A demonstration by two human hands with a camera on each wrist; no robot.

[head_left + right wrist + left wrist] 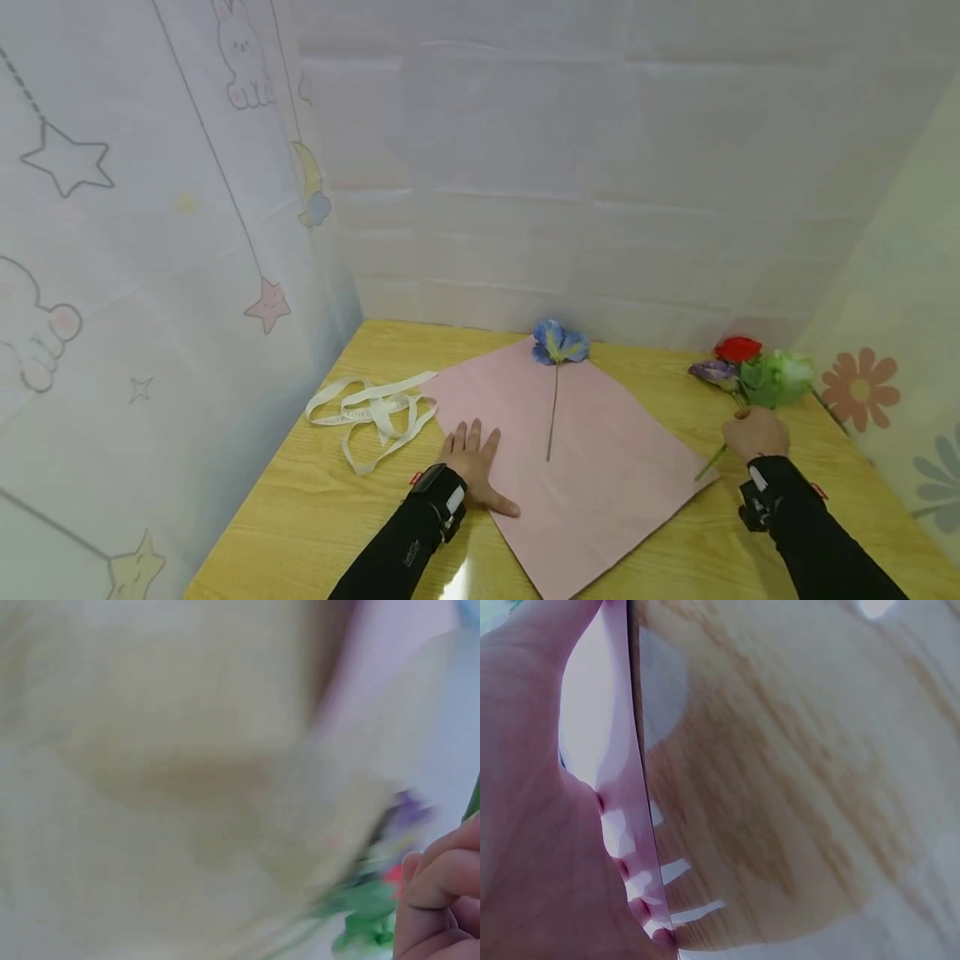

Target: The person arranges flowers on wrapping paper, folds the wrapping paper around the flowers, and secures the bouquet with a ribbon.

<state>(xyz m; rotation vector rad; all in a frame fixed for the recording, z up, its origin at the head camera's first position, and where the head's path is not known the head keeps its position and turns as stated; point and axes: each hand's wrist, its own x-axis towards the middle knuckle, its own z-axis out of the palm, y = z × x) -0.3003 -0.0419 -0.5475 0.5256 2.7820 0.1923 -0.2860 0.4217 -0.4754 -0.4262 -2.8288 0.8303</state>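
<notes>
My left hand [471, 467] lies spread on the left edge of a sheet of pink wrapping paper [600, 467], fingers straight; in the left wrist view its fingertips show along the paper [619, 750]. A blue artificial flower [561, 342] lies at the paper's far corner, its thin stem running toward me. At the right, my right hand [756, 433] grips a green flower stem [711, 463], whose lower end overlaps the paper's right corner. Just beyond that fist are a pale green-white flower [793, 377], a red flower [738, 348] and a purple flower [716, 373].
A loosely looped cream ribbon [375, 408] with printed lettering lies left of the paper, close to its left corner. The wooden table [292, 517] meets a white cloth backdrop [480, 250] at the back and printed cloths at both sides.
</notes>
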